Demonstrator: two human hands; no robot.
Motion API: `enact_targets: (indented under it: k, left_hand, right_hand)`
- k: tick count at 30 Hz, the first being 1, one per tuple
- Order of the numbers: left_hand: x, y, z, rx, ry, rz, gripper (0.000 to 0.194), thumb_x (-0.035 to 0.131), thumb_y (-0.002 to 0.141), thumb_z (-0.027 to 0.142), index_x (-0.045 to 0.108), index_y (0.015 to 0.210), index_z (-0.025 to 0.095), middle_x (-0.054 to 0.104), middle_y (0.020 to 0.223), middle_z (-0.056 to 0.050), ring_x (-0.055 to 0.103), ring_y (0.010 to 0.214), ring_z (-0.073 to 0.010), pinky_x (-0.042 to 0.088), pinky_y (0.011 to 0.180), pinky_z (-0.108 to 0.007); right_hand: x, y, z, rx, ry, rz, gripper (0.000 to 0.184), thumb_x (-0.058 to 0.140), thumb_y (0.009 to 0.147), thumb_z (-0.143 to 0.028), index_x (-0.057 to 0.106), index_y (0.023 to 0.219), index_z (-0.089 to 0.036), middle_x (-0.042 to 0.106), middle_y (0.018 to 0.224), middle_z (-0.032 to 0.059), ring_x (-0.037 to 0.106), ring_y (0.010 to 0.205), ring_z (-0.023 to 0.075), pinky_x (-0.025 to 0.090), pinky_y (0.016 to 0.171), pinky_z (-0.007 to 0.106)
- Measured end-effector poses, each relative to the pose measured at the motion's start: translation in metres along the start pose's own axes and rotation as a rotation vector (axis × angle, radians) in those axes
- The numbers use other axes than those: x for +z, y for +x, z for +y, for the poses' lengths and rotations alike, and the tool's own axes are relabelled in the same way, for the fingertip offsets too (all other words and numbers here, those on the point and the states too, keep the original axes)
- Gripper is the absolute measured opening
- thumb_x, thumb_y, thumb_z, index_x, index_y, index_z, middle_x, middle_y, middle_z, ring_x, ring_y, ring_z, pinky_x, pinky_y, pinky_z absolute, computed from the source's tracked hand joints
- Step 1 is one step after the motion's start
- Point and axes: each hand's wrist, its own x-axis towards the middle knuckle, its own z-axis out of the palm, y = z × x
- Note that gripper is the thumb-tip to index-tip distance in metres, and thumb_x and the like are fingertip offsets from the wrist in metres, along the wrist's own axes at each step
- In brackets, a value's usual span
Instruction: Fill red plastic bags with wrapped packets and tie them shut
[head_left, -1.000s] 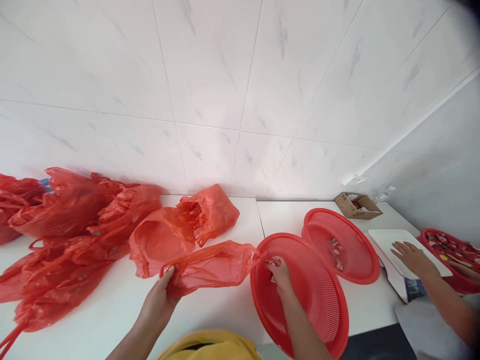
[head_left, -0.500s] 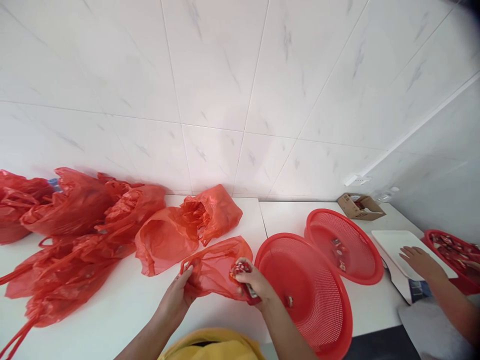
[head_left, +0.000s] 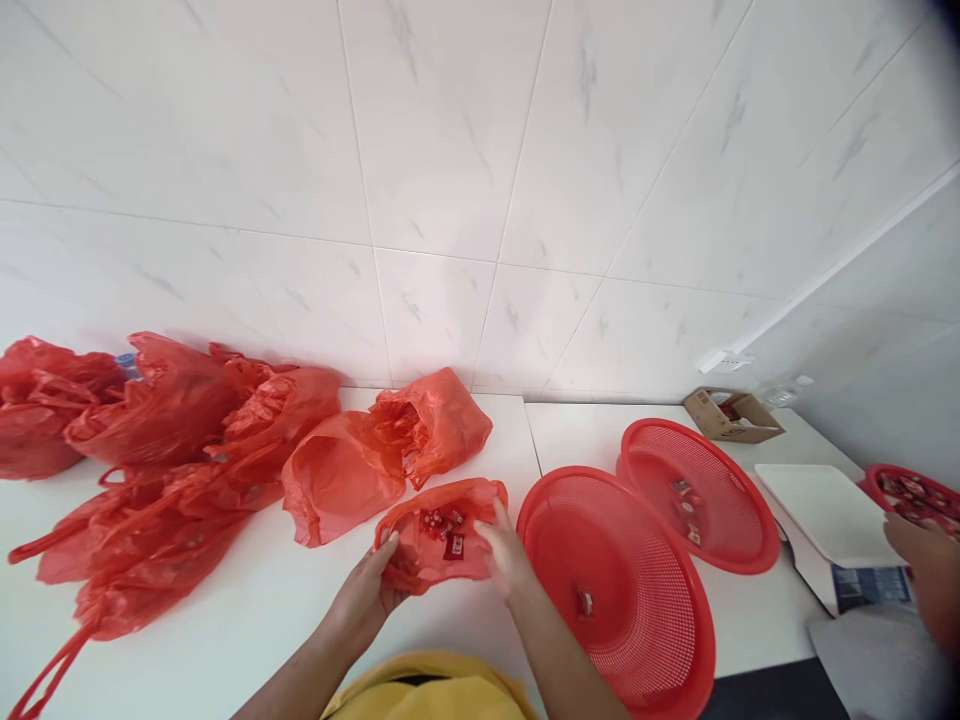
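A red plastic bag (head_left: 442, 575) lies on its side on the white table in front of me, its mouth spread wide. Inside it are several small red wrapped packets (head_left: 452, 535), one with a pale label. My left hand (head_left: 367, 590) is closed on the bag's left edge, thumb over the rim. At the right edge, my right hand (head_left: 506, 550) grips the rim between thumb and fingers. To its right stands a large red mesh basket (head_left: 645, 600) with one small packet (head_left: 585, 602) at the bottom.
A second red basket (head_left: 705, 480) holds a few packets. Full red bags (head_left: 165, 410) crowd the left, with an opened bag (head_left: 337, 480) nearer. At the right are a white tray (head_left: 825, 510), a cardboard box (head_left: 731, 415) and a co-worker's hand (head_left: 922, 550) by another packet-filled basket (head_left: 877, 485).
My right hand has let go of its handful of packets inside the bag and now holds the rim. The co-worker's hand has moved right, off the white tray.
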Motion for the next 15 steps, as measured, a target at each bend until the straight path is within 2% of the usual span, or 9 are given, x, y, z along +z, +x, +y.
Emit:
enact_targets:
  k: [2, 4, 7, 9, 11, 13, 15]
  left_hand:
    - [-0.002, 0.001, 0.002, 0.025, -0.011, 0.018, 0.023, 0.072, 0.077, 0.033, 0.058, 0.085, 0.016, 0.068, 0.074, -0.003, 0.065, 0.062, -0.0156, 0.055, 0.060, -0.029]
    - [-0.002, -0.001, 0.005, 0.041, -0.015, 0.017, 0.021, 0.070, 0.078, 0.032, 0.059, 0.088, 0.016, 0.068, 0.075, -0.003, 0.065, 0.062, -0.0156, 0.056, 0.061, -0.030]
    - [0.001, -0.003, 0.007, 0.048, -0.016, 0.029, 0.020, 0.070, 0.078, 0.030, 0.060, 0.089, 0.016, 0.068, 0.073, -0.002, 0.065, 0.060, -0.0153, 0.057, 0.060, -0.030]
    - [0.002, -0.005, 0.008, 0.050, -0.017, 0.021, 0.021, 0.070, 0.078, 0.032, 0.060, 0.088, 0.017, 0.068, 0.073, -0.002, 0.065, 0.059, -0.0154, 0.056, 0.059, -0.030]
    - [0.004, -0.005, 0.008, 0.042, -0.004, 0.000, 0.023, 0.071, 0.077, 0.035, 0.060, 0.087, 0.017, 0.068, 0.073, -0.002, 0.065, 0.059, -0.0156, 0.056, 0.059, -0.030]
    - [0.005, -0.006, 0.008, 0.034, 0.013, -0.013, 0.025, 0.071, 0.077, 0.036, 0.061, 0.088, 0.016, 0.069, 0.074, -0.003, 0.065, 0.060, -0.0160, 0.056, 0.059, -0.029]
    - [0.006, -0.007, 0.009, 0.032, 0.020, -0.016, 0.026, 0.072, 0.076, 0.036, 0.062, 0.090, 0.016, 0.069, 0.076, -0.004, 0.066, 0.061, -0.0162, 0.056, 0.060, -0.029]
  right_hand:
    - [-0.018, -0.010, -0.017, -0.135, -0.101, 0.039, 0.067, 0.063, 0.077, -0.031, 0.035, 0.138, -0.032, 0.045, 0.145, 0.0038, 0.048, 0.127, 0.0202, 0.047, 0.094, 0.034]
    - [-0.045, -0.016, -0.033, -0.249, -0.229, 0.139, 0.064, 0.060, 0.079, -0.038, 0.037, 0.138, -0.030, 0.039, 0.149, 0.0057, 0.043, 0.132, 0.0217, 0.049, 0.093, 0.033]
    - [-0.099, -0.016, -0.047, -0.350, -0.431, 0.386, 0.050, 0.054, 0.080, -0.044, 0.049, 0.127, -0.027, 0.050, 0.139, 0.0091, 0.053, 0.122, 0.0244, 0.053, 0.086, 0.032]
    - [-0.139, -0.012, -0.047, -0.282, -0.650, 0.514, 0.046, 0.048, 0.080, -0.045, 0.052, 0.121, -0.024, 0.060, 0.127, 0.0120, 0.061, 0.110, 0.0257, 0.053, 0.080, 0.034]
    - [-0.173, -0.010, -0.039, -0.197, -1.009, 0.525, 0.042, 0.046, 0.080, -0.043, 0.054, 0.116, -0.024, 0.062, 0.122, 0.0118, 0.060, 0.111, 0.0259, 0.051, 0.081, 0.035]
    - [-0.198, -0.011, -0.026, -0.106, -1.156, 0.532, 0.037, 0.057, 0.071, -0.038, 0.060, 0.104, -0.021, 0.066, 0.110, 0.0150, 0.063, 0.102, 0.0319, 0.049, 0.077, 0.041]
    - [-0.212, -0.014, -0.012, -0.026, -1.206, 0.555, 0.029, 0.063, 0.062, -0.029, 0.061, 0.089, -0.019, 0.067, 0.094, 0.0168, 0.066, 0.087, 0.0358, 0.046, 0.071, 0.045]
